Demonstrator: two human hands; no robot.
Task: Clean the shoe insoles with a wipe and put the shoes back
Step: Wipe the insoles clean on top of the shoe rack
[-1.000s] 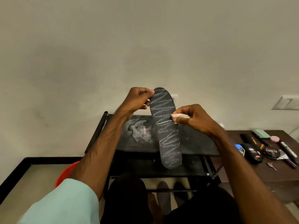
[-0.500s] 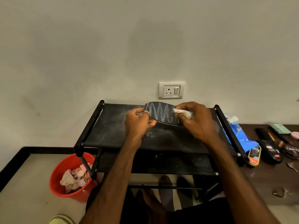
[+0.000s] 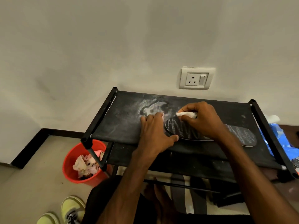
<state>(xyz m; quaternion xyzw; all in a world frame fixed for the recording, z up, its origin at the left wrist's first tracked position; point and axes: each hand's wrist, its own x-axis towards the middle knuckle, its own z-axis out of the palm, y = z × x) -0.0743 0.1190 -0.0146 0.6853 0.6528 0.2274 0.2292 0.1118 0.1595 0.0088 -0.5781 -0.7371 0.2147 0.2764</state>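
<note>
Against plain off-white wall [image 3: 97,46], w/ beige floor [image 3: 32,183] below, black shoe rack [image 3: 123,126] is standing, its fabric top shelf showing a whitish dusty smear [image 3: 150,109]. Red bucket [image 3: 71,172] is sitting on floor at rack's front-left leg, holding crumpled used wipes [image 3: 85,165]. Yellow-green shoes [image 3: 71,207] are lying on floor, bottom left. Insole [image 3: 242,135] is lying flat on top shelf, right half. L hand [image 3: 153,135] is pressing on shelf, fingers straight & together, thumb touching insole edge. R hand [image 3: 203,120] is resting on insole, fingers curled, pinching white wipe [image 3: 186,114]. Socket [image 3: 196,78] is sitting on wall above rack.
</note>
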